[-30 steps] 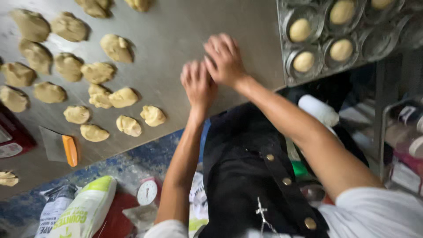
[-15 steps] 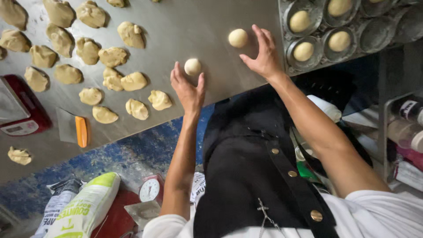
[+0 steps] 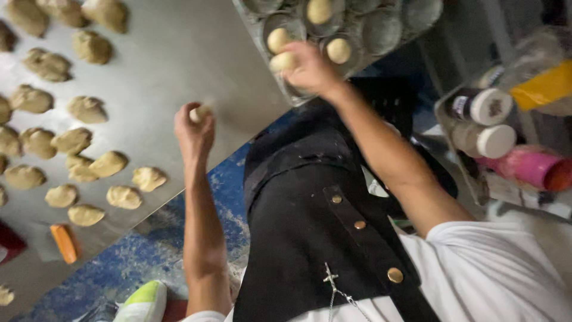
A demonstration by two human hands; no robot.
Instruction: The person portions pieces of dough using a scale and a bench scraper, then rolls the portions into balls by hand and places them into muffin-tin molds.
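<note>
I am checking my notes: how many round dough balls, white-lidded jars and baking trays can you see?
round dough balls: 5 (3 in tray cups, 1 in left hand, 1 in right hand)
white-lidded jars: 2
baking tray: 1
Total: 8

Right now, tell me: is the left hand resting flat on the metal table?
No: the left hand is raised, its fingers curled around a small dough ball above the table.

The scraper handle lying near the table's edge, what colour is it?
Orange. The scraper handle shows in the head view, low at the left on the steel table.
</note>
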